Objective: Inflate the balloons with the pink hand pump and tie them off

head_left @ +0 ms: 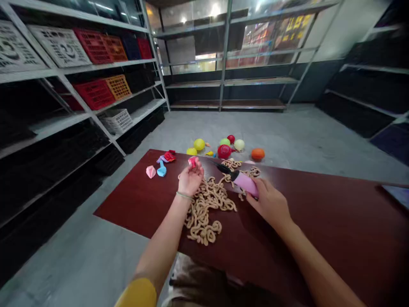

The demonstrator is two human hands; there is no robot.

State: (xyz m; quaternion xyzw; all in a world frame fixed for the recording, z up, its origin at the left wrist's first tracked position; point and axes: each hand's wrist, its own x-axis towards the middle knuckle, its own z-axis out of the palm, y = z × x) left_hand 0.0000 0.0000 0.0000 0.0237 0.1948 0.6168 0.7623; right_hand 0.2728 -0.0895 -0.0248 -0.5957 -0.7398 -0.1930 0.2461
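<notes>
My left hand (pixel 190 178) is raised over the dark red table (pixel 319 221), its fingers pinched on a small limp pink balloon (pixel 192 161). My right hand (pixel 270 201) grips a pink hand pump (pixel 244 182) whose black nozzle (pixel 223 168) points left toward the balloon. Below and between my hands lies a tangled heap of beige chain links (pixel 207 204). A pink and a blue uninflated balloon (pixel 156 170) lie at the table's far left, with red ones (pixel 169 156) beside them.
Several inflated balloons (pixel 224 151), yellow, green, red, cream and orange, lie on the grey floor beyond the table. Metal shelving with red, orange and white crates (pixel 96 91) runs along the left. Bare shelves stand at the back and right.
</notes>
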